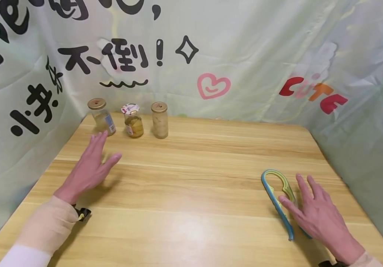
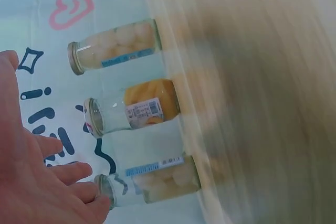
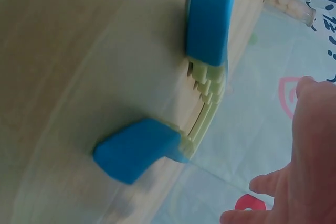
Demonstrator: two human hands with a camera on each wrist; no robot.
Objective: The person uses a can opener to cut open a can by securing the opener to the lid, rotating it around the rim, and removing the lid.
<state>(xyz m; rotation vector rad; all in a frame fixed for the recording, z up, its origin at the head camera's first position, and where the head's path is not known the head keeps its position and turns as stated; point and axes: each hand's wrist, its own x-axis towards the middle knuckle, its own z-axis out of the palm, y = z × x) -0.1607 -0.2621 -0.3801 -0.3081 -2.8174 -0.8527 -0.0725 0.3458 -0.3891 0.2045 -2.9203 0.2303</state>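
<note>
My left hand reaches over the table's left side, fingers straight and thumb spread, holding nothing. Its fingertips overlap the foot of a gold-lidded glass jar in the head view. Beside that jar stand a jar of yellow fruit with a patterned lid and a jar of pale round fruit. On the right, my right hand is spread beside a U-shaped jar opener, blue outside and yellow-green with stepped teeth inside. The hand hides part of one of its arms.
The wood-grain table is bounded at the back and sides by a pale printed cloth. All three jars stand in a row near the back left edge.
</note>
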